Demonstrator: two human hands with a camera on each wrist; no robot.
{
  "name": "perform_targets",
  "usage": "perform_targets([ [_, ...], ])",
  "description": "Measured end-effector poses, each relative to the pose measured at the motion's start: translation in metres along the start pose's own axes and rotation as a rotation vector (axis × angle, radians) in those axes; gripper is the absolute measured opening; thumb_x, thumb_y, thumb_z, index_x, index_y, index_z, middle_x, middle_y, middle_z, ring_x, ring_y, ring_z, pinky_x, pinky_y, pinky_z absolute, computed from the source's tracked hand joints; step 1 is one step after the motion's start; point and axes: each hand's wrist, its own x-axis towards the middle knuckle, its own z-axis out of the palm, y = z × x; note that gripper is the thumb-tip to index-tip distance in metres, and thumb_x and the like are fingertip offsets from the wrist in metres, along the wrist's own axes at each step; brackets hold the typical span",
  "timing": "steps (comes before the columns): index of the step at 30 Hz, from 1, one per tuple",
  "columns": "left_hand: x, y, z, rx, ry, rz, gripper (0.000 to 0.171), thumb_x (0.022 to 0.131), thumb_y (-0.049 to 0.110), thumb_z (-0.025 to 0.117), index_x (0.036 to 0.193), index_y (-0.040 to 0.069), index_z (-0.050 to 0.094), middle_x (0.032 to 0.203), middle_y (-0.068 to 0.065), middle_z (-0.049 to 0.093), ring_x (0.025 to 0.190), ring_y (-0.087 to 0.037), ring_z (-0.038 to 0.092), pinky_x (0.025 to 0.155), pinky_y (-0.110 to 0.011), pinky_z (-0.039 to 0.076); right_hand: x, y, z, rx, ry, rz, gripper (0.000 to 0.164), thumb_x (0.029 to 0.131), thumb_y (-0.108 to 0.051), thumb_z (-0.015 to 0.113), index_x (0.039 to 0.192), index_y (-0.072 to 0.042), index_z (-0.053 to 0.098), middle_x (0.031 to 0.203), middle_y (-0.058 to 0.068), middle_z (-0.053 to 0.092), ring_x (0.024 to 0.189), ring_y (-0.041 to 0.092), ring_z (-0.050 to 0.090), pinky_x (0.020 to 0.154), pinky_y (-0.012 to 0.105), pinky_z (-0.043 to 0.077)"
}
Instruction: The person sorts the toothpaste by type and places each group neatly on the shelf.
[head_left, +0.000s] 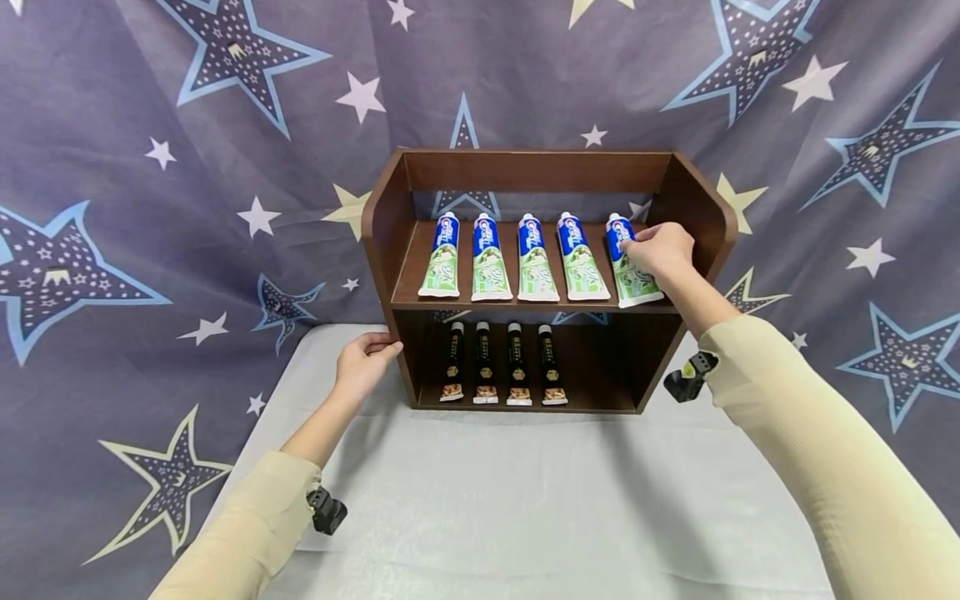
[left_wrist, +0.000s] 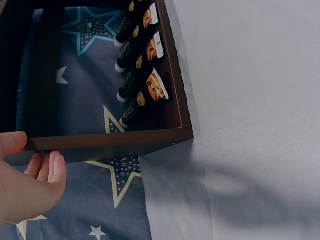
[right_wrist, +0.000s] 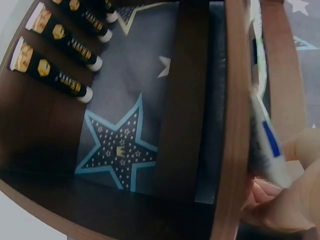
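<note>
On the upper board of a dark brown two-tier shelf [head_left: 540, 172], several blue, white and green Crest toothpaste tubes lie in a row, caps toward the back. My right hand [head_left: 666, 250] pinches the rightmost toothpaste tube [head_left: 636, 285] by its edge; its crimped end reaches the board's front edge. In the right wrist view the same tube [right_wrist: 272, 152] shows edge-on between thumb and fingers. At the shelf's left side panel, my left hand [head_left: 365, 362] grips the front edge. The left wrist view has the left thumb on one face of that panel [left_wrist: 115, 140] and fingers behind it.
Several black tubes [head_left: 516, 367] with white caps lie in a row on the lower board, left and middle. The shelf stands on a table with a white cloth [head_left: 525, 500]. Behind it hangs a grey-purple curtain [head_left: 97, 150] printed with stars.
</note>
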Motion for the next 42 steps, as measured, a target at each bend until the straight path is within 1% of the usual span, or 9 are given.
perform_targets([
  [4,0.0,0.001,0.001,0.003,-0.011,0.004,0.037,0.093,0.023,0.06,0.121,-0.001,0.06,0.12,-0.021,0.064,0.108,-0.026,0.06,0.074,-0.014,0.042,0.004,0.0,0.001,-0.042,0.032,-0.043,0.042,0.089,-0.029,0.061,0.118,0.001,0.065,0.13,0.023,0.057,0.128,0.035,0.042,0.108,0.043,0.038],
  [9,0.0,0.002,0.001,0.003,-0.01,0.007,0.036,0.093,0.022,0.06,0.121,-0.001,0.061,0.12,-0.021,0.064,0.108,-0.026,0.06,0.074,-0.015,0.042,0.005,-0.001,0.004,-0.045,0.045,-0.061,0.042,0.09,-0.03,0.06,0.118,0.002,0.065,0.126,0.024,0.059,0.125,0.035,0.044,0.106,0.044,0.04],
  [16,0.001,0.003,0.002,0.018,-0.01,0.017,0.036,0.092,0.023,0.06,0.12,-0.001,0.061,0.118,-0.021,0.065,0.107,-0.026,0.061,0.073,-0.014,0.042,0.001,-0.003,0.005,-0.039,0.039,-0.038,0.043,0.092,-0.025,0.056,0.123,0.003,0.061,0.129,0.025,0.057,0.127,0.035,0.043,0.106,0.045,0.042],
  [21,0.0,0.002,0.002,0.014,-0.013,0.012,0.037,0.093,0.023,0.06,0.121,-0.001,0.061,0.119,-0.021,0.064,0.108,-0.027,0.06,0.074,-0.015,0.042,-0.01,-0.004,0.0,-0.088,0.054,-0.134,0.043,0.09,-0.018,0.053,0.124,0.007,0.058,0.128,0.027,0.057,0.125,0.038,0.044,0.108,0.049,0.039],
  [28,0.001,0.003,0.003,0.004,-0.019,0.017,0.038,0.093,0.025,0.06,0.121,0.0,0.061,0.121,-0.02,0.064,0.109,-0.026,0.06,0.076,-0.016,0.043,-0.028,0.0,-0.006,-0.107,0.075,-0.236,0.045,0.092,-0.022,0.053,0.127,0.007,0.056,0.129,0.027,0.058,0.123,0.039,0.048,0.105,0.051,0.04],
  [34,0.003,0.002,0.001,0.007,-0.001,0.023,0.037,0.093,0.024,0.06,0.12,0.0,0.061,0.12,-0.021,0.065,0.109,-0.026,0.061,0.074,-0.014,0.043,-0.048,0.014,-0.007,-0.028,0.127,-0.34,0.044,0.091,-0.022,0.055,0.123,0.008,0.058,0.121,0.029,0.062,0.114,0.039,0.056,0.099,0.05,0.043],
  [37,0.002,0.001,0.0,0.014,0.002,0.026,0.037,0.093,0.024,0.06,0.12,-0.001,0.061,0.119,-0.021,0.065,0.108,-0.026,0.061,0.074,-0.014,0.043,-0.058,0.023,-0.006,0.014,0.166,-0.383,0.043,0.091,-0.023,0.057,0.122,0.007,0.059,0.119,0.028,0.064,0.112,0.039,0.06,0.097,0.05,0.046],
  [40,0.002,-0.001,0.0,0.018,0.01,0.034,0.036,0.092,0.024,0.06,0.119,-0.001,0.062,0.117,-0.021,0.066,0.107,-0.026,0.062,0.073,-0.013,0.043,-0.068,0.034,-0.002,0.062,0.231,-0.445,0.041,0.09,-0.023,0.061,0.12,0.005,0.062,0.117,0.026,0.066,0.108,0.038,0.063,0.093,0.05,0.048],
  [42,0.002,-0.003,0.0,0.046,0.024,0.071,0.034,0.093,0.023,0.06,0.117,-0.001,0.063,0.115,-0.021,0.067,0.105,-0.027,0.063,0.073,-0.013,0.043,-0.074,0.044,0.002,0.103,0.298,-0.506,0.038,0.089,-0.021,0.063,0.118,0.004,0.063,0.115,0.025,0.066,0.105,0.038,0.065,0.089,0.049,0.05],
])
